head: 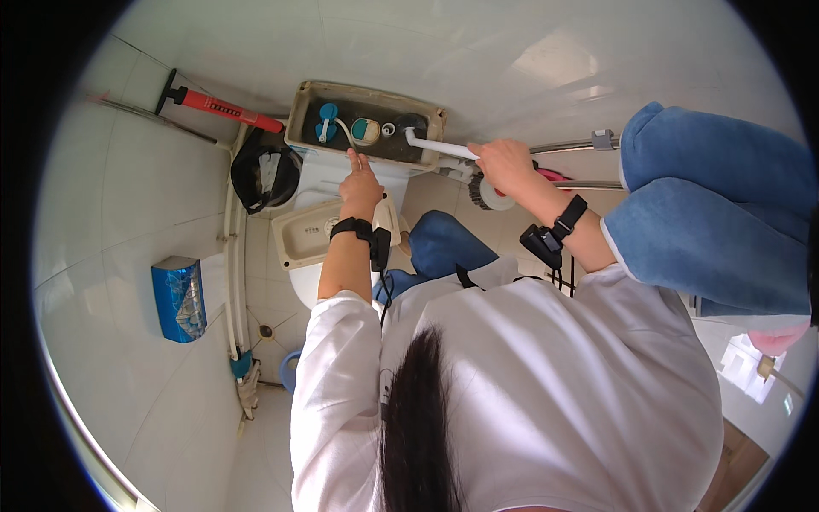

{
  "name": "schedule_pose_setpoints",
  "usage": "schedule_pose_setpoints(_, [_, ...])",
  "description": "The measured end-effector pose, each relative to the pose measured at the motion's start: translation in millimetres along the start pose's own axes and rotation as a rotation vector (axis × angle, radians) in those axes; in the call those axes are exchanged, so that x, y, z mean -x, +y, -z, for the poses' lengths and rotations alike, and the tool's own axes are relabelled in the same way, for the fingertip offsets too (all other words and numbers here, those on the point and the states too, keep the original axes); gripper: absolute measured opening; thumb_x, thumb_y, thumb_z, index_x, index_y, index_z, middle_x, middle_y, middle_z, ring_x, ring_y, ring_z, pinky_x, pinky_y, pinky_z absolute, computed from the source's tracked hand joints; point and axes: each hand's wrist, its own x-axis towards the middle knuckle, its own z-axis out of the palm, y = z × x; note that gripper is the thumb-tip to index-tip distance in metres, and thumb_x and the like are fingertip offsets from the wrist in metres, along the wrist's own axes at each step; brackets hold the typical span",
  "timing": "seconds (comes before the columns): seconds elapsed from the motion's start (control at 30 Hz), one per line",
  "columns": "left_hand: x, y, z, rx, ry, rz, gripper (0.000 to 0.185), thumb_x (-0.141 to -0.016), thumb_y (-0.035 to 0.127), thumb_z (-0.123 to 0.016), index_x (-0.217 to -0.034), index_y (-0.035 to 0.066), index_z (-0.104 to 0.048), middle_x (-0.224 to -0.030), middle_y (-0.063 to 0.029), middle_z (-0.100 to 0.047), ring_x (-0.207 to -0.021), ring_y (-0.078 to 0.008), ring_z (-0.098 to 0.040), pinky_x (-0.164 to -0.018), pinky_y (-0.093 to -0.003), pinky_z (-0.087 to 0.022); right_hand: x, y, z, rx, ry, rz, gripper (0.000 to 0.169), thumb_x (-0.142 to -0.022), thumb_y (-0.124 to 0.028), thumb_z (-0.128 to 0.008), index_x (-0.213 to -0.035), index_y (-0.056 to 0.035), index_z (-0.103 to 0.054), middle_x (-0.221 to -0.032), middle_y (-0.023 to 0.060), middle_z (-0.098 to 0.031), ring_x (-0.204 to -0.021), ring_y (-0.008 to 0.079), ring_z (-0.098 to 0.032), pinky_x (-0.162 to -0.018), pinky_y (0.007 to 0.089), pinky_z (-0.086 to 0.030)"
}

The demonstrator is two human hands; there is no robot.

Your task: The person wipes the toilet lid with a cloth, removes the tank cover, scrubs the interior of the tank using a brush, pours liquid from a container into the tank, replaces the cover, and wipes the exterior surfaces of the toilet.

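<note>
An uncovered toilet cistern (366, 91) stands against the wall in front of me, with dark water inside. In it are a blue-topped fill valve (327, 123), a thin pale hose (346, 132), a round flush valve (365, 130) and a white overflow pipe (388, 130). My right hand (505, 168) grips the white handle of a brush (441, 146), whose dark head is in the cistern's right end. My left hand (360, 182) has two fingers extended at the front rim, by the hose; whether it pinches the hose is unclear. Below it, the cistern lid (307, 232) lies underside up on the toilet.
Left of the cistern are a red hand pump (224, 110) and a black-bagged bin (263, 176). A blue tissue box (178, 299) hangs on the left wall. On the right, blue padded fabric (710, 237) is near metal rails (569, 146). A round brush (491, 194) lies low behind my right hand.
</note>
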Motion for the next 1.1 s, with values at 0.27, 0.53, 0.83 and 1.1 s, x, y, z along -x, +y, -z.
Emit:
schedule_pose_setpoints(0.27, [6.5,-3.4,-0.1,0.058,-0.030,-0.008,0.094,-0.076,0.037,-0.070,-0.147,0.008,-0.014,-0.155,-0.0115,0.002,-0.105,-0.0318,-0.060,-0.079,-0.0401,-0.052,-64.6,-49.6,-45.9,0.195,-0.227,0.115,0.012,-0.077,-0.009,-0.060,-0.083,-0.0090,-0.071,-0.085,0.0087,-0.069,-0.086,0.0238,-0.067,-0.068,0.0348,-0.054])
schedule_pose_setpoints(0.53, [7.8,0.1,-2.9,0.061,-0.015,-0.001,0.095,-0.076,0.036,-0.071,-0.147,0.008,-0.015,-0.155,-0.0121,0.004,-0.106,-0.0323,-0.060,-0.080,-0.0391,-0.052,-104.8,-34.5,-70.4,0.037,-0.370,0.029,0.016,-0.076,-0.011,-0.060,-0.087,-0.0075,-0.071,-0.088,0.0108,-0.069,-0.087,0.0281,-0.066,-0.070,0.0376,-0.053])
schedule_pose_setpoints(0.83, [4.3,0.1,-2.5,0.097,-0.015,0.022,0.095,-0.076,0.036,-0.070,-0.147,0.008,-0.015,-0.155,-0.0112,0.002,-0.107,-0.0313,-0.060,-0.080,-0.0393,-0.052,-91.4,-33.5,-6.0,0.222,-0.303,0.263,0.013,-0.073,-0.010,-0.061,-0.080,-0.0099,-0.072,-0.080,0.0091,-0.069,-0.081,0.0261,-0.067,-0.065,0.0368,-0.053])
schedule_pose_setpoints(1.1, [7.7,4.7,-1.8,0.107,0.000,0.013,0.094,-0.076,0.036,-0.071,-0.147,0.009,-0.015,-0.155,-0.0101,0.002,-0.103,-0.0320,-0.061,-0.079,-0.0398,-0.053,-97.1,-32.6,-71.3,0.433,-0.245,0.407,0.011,-0.076,-0.011,-0.062,-0.082,-0.0132,-0.072,-0.084,0.0050,-0.069,-0.089,0.0217,-0.066,-0.069,0.0337,-0.053])
